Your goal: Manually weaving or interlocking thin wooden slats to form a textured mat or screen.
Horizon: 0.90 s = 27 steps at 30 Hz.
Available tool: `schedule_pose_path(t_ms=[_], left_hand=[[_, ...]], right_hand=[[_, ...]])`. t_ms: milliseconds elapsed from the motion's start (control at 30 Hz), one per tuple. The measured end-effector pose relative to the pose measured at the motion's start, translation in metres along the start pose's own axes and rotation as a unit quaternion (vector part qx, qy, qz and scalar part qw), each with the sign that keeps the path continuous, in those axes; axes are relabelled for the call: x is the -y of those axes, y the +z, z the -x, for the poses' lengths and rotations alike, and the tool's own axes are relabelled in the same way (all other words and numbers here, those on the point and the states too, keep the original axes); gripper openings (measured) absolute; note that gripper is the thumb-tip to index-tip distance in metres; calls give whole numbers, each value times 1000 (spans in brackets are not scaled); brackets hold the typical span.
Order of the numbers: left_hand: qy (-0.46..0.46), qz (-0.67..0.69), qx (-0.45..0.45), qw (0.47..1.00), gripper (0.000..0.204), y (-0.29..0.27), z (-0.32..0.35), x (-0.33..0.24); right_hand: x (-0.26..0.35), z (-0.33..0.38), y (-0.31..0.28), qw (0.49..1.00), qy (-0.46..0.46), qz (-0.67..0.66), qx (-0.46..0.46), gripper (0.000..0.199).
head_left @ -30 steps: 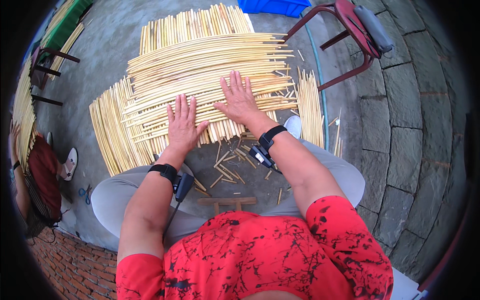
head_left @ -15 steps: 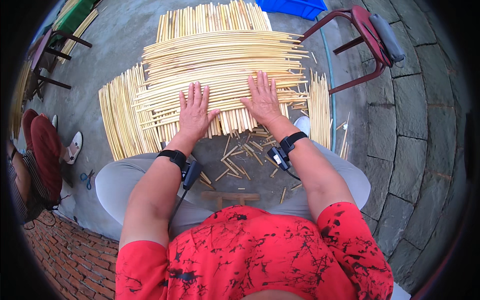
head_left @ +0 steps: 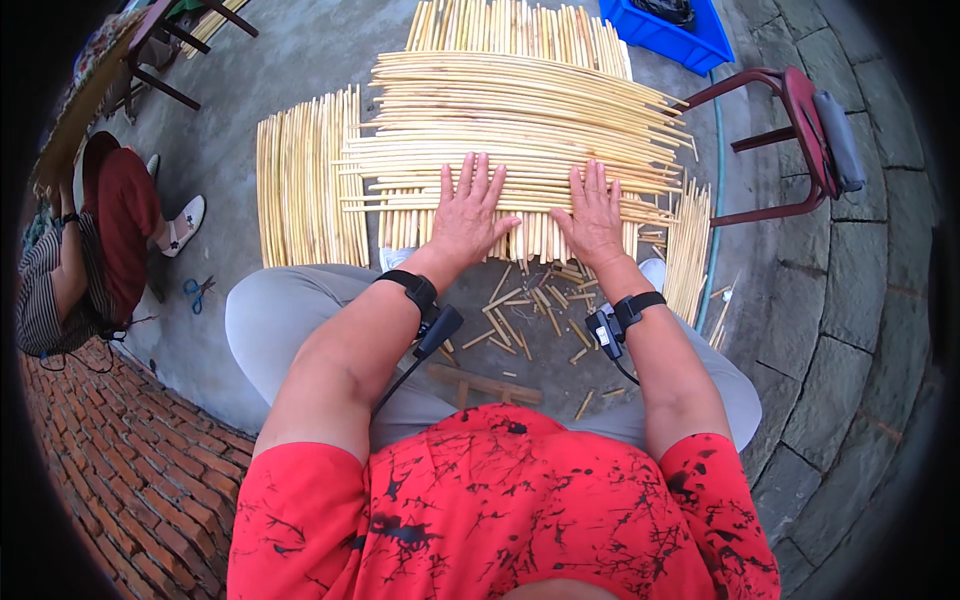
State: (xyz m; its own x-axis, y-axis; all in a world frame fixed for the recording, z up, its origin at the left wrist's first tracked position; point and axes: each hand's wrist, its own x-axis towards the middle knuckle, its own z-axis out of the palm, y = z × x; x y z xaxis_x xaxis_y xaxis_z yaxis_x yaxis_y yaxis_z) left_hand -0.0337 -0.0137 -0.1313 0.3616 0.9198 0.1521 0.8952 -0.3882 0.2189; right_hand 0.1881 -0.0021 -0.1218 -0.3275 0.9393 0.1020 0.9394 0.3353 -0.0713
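Note:
A wide layer of pale yellow reed-like sticks (head_left: 520, 110) lies crosswise before me, over other sticks that run away from me. My left hand (head_left: 468, 215) rests flat on the near part of this layer, fingers spread and pointing away. Beside it, my right hand (head_left: 594, 215) also lies flat on the sticks with its fingers apart. Neither hand grips anything. A row of lengthwise sticks (head_left: 310, 180) is at the left, and a narrower bundle (head_left: 688, 250) lies at the right. Black bands with small devices are strapped on both wrists.
Short cut stick pieces (head_left: 520, 320) litter the floor between my legs. A blue crate (head_left: 680, 35) holds something black at the back right. A dark red chair (head_left: 800, 130) stands at right. Scissors (head_left: 198, 292) lie at left, near another person (head_left: 120, 220) with a woven panel.
My view has turned, so the scene sits further right in the picture. Both hands remain flat on the sticks. The other person's arm and a woven panel now show more at left.

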Motion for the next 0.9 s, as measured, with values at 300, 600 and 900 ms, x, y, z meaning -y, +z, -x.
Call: schedule_pose_path(t_ms=[300, 600, 900], left_hand=[[59, -1, 34, 998, 76, 3, 5, -12], [64, -26, 43, 997, 76, 13, 5, -9], [63, -12, 42, 997, 78, 8, 7, -13]], right_hand=[[-73, -33, -25, 964, 127, -131, -196, 40], [-150, -7, -44, 979, 162, -115, 46, 13], [-131, -2, -34, 982, 165, -3, 92, 21]])
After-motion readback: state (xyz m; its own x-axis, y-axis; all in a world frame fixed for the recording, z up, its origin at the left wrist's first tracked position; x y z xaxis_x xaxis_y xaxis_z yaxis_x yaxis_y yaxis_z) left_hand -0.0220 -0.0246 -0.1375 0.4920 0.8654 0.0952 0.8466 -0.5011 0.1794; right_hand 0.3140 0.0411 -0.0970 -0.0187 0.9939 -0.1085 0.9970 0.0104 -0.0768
